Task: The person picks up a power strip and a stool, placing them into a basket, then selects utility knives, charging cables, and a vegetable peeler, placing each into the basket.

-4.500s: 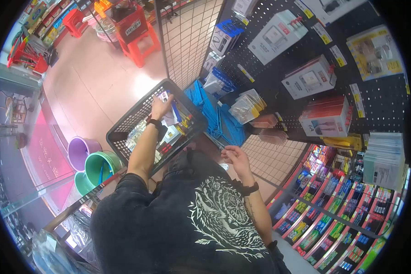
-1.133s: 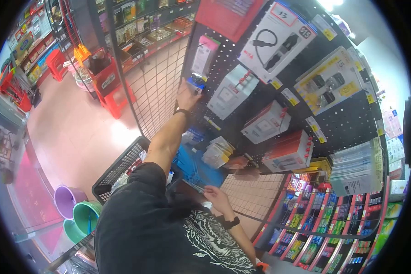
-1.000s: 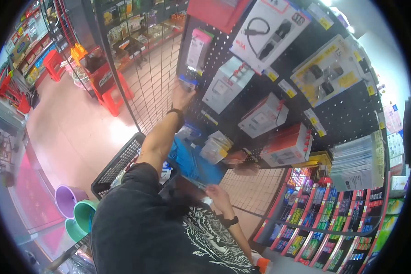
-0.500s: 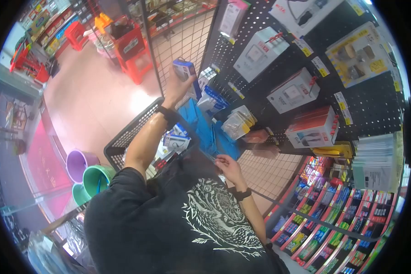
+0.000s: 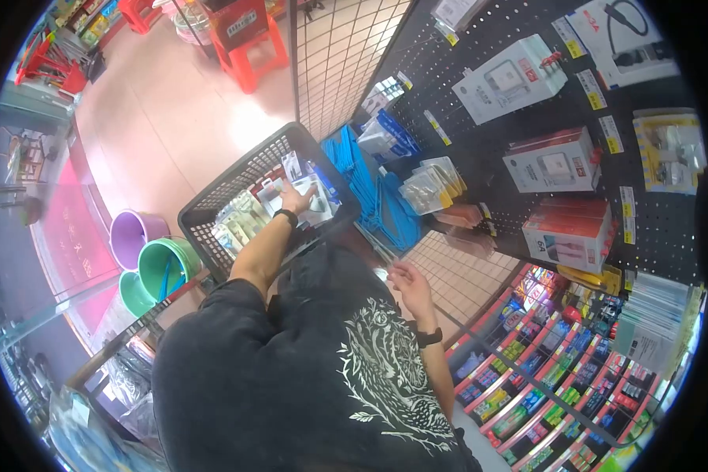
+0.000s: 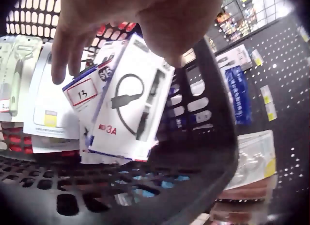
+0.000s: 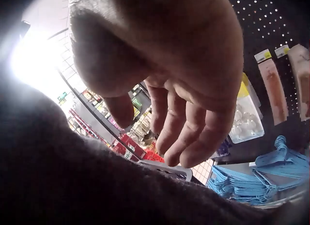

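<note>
My left hand [image 5: 295,198] is down inside the black plastic basket [image 5: 236,169], over the packages there. In the left wrist view its fingers and thumb spread apart above a white charging cable box [image 6: 128,104] with a cable pictured on it, the thumb close to the box's upper corner. Another boxed package [image 6: 83,94], marked 13, lies partly under that box. Beside them sit pale blister packs [image 6: 19,72]. My right hand [image 5: 411,285] hangs near my body, its fingers loosely bent around nothing in the right wrist view.
To the right stands a black pegboard [image 5: 480,138] with boxed chargers [image 5: 515,79] and bagged items on hooks. Blue hangers [image 5: 377,197] hang beside the basket. A wire grid [image 5: 330,71] rises beyond. Purple [image 5: 138,236] and green buckets [image 5: 169,263] stand at the left.
My left hand reached to the pegboard, came back gripping a blue and white box, and is now lowered into the basket with fingers spread. The right hand stayed near my body.
</note>
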